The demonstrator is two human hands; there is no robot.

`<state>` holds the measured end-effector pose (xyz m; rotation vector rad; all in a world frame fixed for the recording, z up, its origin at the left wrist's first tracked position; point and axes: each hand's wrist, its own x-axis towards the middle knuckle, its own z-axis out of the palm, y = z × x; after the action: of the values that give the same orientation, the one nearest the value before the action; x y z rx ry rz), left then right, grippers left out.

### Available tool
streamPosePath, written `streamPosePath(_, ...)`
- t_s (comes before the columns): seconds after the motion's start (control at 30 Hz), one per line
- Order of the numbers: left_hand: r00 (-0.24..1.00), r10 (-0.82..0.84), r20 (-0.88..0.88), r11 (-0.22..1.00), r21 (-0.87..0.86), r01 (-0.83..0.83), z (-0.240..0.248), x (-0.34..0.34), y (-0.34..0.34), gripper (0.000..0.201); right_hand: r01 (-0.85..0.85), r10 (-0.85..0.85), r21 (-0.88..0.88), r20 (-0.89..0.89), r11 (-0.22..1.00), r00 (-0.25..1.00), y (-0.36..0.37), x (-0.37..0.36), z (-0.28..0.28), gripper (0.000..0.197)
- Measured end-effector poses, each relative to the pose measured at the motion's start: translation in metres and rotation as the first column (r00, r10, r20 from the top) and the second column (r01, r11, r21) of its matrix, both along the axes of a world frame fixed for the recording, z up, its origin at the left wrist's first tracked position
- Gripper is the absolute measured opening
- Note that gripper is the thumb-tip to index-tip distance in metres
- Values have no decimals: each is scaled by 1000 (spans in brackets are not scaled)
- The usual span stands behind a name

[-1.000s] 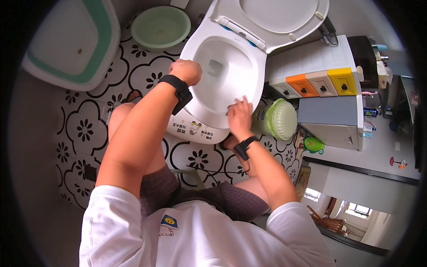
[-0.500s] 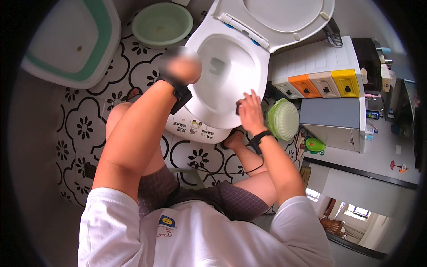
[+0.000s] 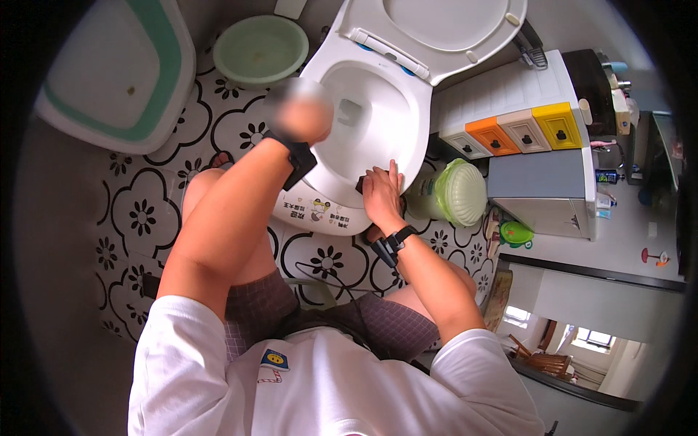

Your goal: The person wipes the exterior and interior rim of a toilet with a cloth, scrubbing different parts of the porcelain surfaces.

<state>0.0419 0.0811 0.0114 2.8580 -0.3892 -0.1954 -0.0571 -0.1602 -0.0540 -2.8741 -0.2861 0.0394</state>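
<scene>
A white toilet (image 3: 414, 138) stands in front of me with its seat and lid (image 3: 443, 29) raised. My left hand (image 3: 305, 118) is over the left side of its rim, and blur hides the fingers and anything in them. My right hand (image 3: 382, 195) lies palm down at the front right of the rim, fingers stretched forward. A small dark block (image 3: 360, 184) shows at its thumb side, partly covered by the hand; its kind is unclear. Black straps with small black boxes circle both wrists. Cartoon printing decorates the toilet's outer front.
A pale green basin (image 3: 262, 81) and a white-and-green folding tub (image 3: 169, 94) are at the far left. To the right are a green lidded bin (image 3: 465, 195), a cabinet with coloured drawers (image 3: 483, 138) and a grey-topped cabinet (image 3: 534, 174). Patterned tiles (image 3: 142, 216) cover the floor.
My right hand has moved left along the toilet's front rim, carrying the dark block with it. My left hand has shifted only slightly, and the view has tilted a little.
</scene>
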Motion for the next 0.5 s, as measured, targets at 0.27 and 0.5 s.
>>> streamPosePath(0.27, 904, -413, 111, 889, -165, 427, -105, -56, -110, 39, 361, -20, 778, -409, 514, 912, -6, 25, -21, 47)
streamPosePath(0.5, 929, -224, -295, 974, -103, 202, -78, -59, -166, 45, 535, -334, 845, -502, 8, 797, -76, 51, 43, 47)
